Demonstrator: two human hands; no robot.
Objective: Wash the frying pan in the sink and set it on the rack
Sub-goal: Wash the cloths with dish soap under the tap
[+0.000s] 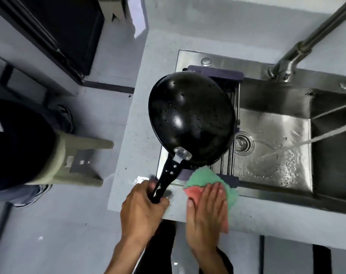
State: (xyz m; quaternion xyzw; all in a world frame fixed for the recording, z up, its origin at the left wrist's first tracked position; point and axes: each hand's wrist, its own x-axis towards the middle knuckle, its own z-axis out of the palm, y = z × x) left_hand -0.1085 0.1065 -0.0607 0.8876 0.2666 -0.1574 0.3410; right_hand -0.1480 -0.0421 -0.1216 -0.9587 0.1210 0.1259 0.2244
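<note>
Black pan (190,119): wet, bottom up, tilted over the rack (217,74) at the sink's (277,155) nine-o'clock end; handle points to seven o'clock.
Left hand (142,202): fingers clenched round the handle end.
Right hand (205,210): fingers straight, pressing flat on the cloth (203,178).
Cloth: green and pink, on the bench (132,135) edge at the pan's five o'clock.
Tap (298,50): at one o'clock; water runs into the basin.
Stool (77,161): on the floor at nine o'clock.
</note>
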